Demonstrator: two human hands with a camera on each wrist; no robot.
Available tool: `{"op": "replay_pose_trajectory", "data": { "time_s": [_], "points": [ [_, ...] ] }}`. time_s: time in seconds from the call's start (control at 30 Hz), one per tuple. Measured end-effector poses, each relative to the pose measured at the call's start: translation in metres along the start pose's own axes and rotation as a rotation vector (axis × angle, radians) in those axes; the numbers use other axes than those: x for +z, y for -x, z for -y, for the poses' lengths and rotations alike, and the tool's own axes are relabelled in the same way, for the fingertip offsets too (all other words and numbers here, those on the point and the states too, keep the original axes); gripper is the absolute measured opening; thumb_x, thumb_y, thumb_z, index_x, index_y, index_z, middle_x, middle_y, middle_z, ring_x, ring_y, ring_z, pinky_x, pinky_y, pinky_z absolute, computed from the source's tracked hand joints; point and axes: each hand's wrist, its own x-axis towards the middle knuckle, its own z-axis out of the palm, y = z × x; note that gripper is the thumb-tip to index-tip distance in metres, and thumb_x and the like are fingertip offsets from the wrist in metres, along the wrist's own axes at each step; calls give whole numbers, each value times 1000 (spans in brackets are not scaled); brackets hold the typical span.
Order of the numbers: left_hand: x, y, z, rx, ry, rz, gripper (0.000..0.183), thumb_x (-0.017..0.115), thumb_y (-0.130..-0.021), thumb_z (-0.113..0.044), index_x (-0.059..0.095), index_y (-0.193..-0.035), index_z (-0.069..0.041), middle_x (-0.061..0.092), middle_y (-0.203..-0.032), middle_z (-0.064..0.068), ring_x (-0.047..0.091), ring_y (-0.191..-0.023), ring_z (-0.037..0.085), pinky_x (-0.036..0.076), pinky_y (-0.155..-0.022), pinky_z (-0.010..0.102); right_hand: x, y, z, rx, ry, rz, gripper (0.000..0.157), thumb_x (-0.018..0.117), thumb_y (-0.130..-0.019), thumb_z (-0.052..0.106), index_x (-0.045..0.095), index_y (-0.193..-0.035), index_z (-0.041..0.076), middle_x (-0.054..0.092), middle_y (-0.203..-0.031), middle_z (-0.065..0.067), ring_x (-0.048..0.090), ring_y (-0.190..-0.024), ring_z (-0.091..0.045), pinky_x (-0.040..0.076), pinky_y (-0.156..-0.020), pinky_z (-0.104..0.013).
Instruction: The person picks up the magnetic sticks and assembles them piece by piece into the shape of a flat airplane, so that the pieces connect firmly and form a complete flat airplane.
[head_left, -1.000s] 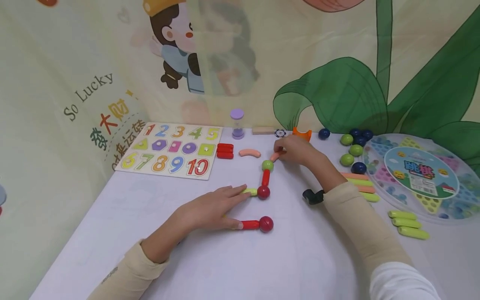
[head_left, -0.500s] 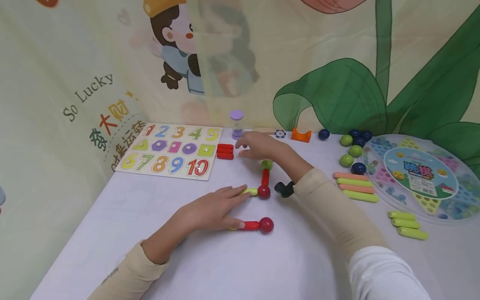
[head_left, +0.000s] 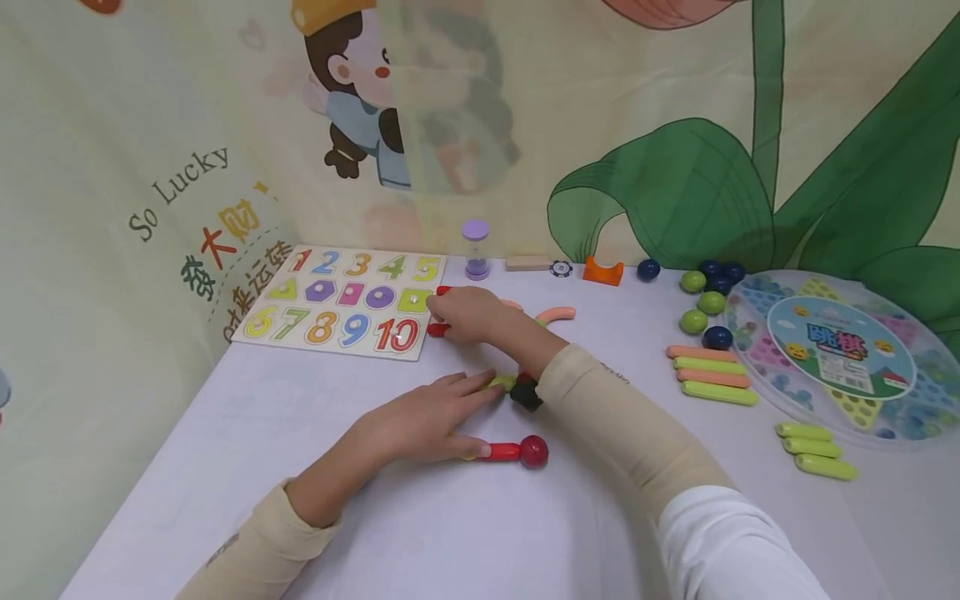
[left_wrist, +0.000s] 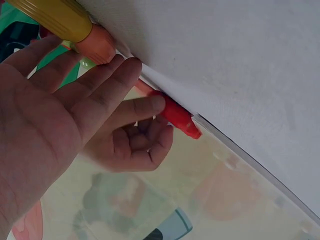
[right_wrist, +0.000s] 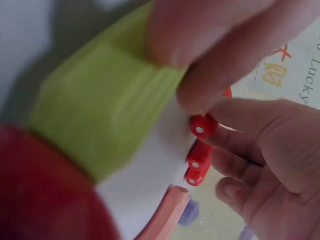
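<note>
My right hand [head_left: 468,315] pinches a red stick [right_wrist: 202,126] between thumb and finger, beside other red sticks [right_wrist: 196,159]. My left hand [head_left: 427,417] lies with its fingers extended, fingertips on a yellow-green stick [right_wrist: 100,100] that meets a red ball [right_wrist: 40,195]. Near its thumb is another red stick [head_left: 502,452], joined to a dark red ball [head_left: 534,452]. A curved pink stick [head_left: 557,314] lies beyond the right forearm, which covers most of the upright part of the layout. In the left wrist view a yellow piece [left_wrist: 60,17] is close to the camera.
A number puzzle board [head_left: 337,300] lies left of the right hand. Behind stand a purple hourglass [head_left: 476,250] and an orange piece [head_left: 603,271]. On the right are green and blue balls [head_left: 717,337], pink and green sticks [head_left: 712,377], and a round game box [head_left: 847,350].
My right hand has let go of a curved pink stick by the green ball, moved left across the table and taken hold of a red stick. The left hand has stayed in place.
</note>
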Motion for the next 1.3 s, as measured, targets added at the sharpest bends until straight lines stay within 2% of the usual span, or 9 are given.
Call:
{"op": "replay_pose_trajectory", "data": {
  "time_s": [0.1,0.2,0.3,0.37,0.5,0.7,0.97,1.13,1.3],
  "points": [
    [-2,-1,0,-19,24,11,76,58,-82,-51,26,-144,-21,18,-149,0,21,-132,23,31,-100,37,-8,14,-6,40,-133,-17,32,63,-83,21,49,-112,15,55,-83,2,51,-71,-15,43,-60,-26],
    [-1,-2,0,-52,53,35,77,58,-80,-54,26,-143,-25,18,-149,-3,20,-133,22,34,-98,39,-19,44,-13,125,-416,-86,40,57,-84,20,47,-123,20,55,-84,-1,51,-73,-17,45,-59,-28],
    [-1,-3,-1,-70,55,54,78,58,-78,-56,25,-143,-28,17,-149,-4,19,-133,22,36,-97,40,-24,85,-20,187,-691,-157,37,55,-82,17,54,-118,27,56,-82,-3,52,-74,-20,48,-58,-31],
    [0,-3,-1,-73,43,60,78,57,-78,-57,25,-143,-29,17,-149,-5,19,-133,22,35,-97,41,-19,113,-21,196,-759,-165,28,56,-82,16,59,-108,25,56,-77,-3,52,-72,-20,48,-58,-31],
    [-2,-4,-2,-92,30,63,79,58,-77,-57,24,-143,-29,17,-149,-5,20,-133,22,36,-96,42,1,164,-14,165,-815,-99,20,64,-81,15,57,-100,16,56,-66,-3,53,-62,-20,46,-56,-31],
    [-2,-7,-3,-121,37,75,81,60,-76,-57,23,-143,-31,17,-149,-7,20,-133,21,37,-95,42,32,219,12,272,-1022,73,57,72,-77,26,40,-124,15,60,-69,-3,56,-57,-19,49,-56,-31],
    [-2,-6,-3,-132,52,69,81,62,-75,-56,24,-143,-32,17,-148,-8,20,-133,21,37,-95,42,60,231,38,331,-1249,126,77,73,-76,31,28,-138,21,64,-71,-8,57,-51,-26,45,-44,-28],
    [-1,-6,-2,-125,58,64,79,60,-76,-56,24,-143,-32,18,-148,-8,20,-133,20,37,-95,42,65,223,37,335,-1239,97,70,69,-78,34,31,-135,22,64,-67,-10,53,-41,-26,38,-36,-24],
    [-2,-7,-2,-116,34,58,73,58,-81,-52,25,-143,-31,19,-148,-7,21,-133,21,37,-95,41,52,222,16,313,-1124,65,56,64,-83,35,41,-131,19,65,-71,-7,57,-47,-24,46,-46,-28]
  ]
}}
